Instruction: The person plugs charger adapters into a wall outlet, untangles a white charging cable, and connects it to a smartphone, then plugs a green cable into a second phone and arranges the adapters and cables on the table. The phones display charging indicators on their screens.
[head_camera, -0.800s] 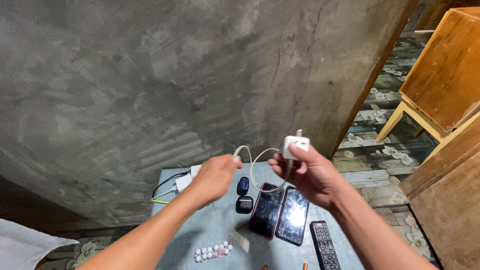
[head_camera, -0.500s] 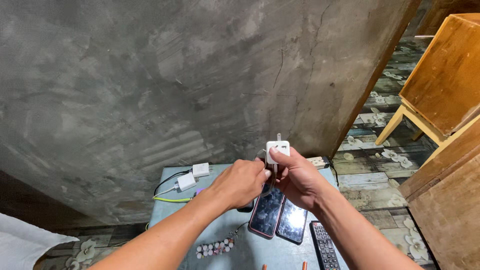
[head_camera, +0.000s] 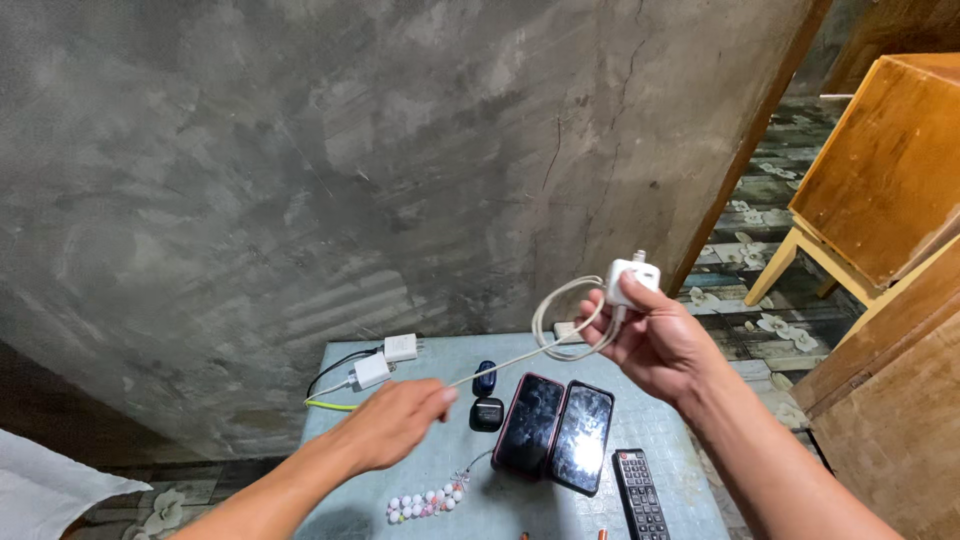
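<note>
Both hands grip: right hand holds white charger, left hand pinches its cable.

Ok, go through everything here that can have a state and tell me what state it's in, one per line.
White charger: held up in the right hand, prongs up.
White cable: looped at the right hand, pulled out by the left hand.
Two phones: flat on the table, side by side, screens dark.
Remote: flat, buttons up.
Two white plugs: lying near the wall, cables attached.
Bead string: lying loose.
</note>
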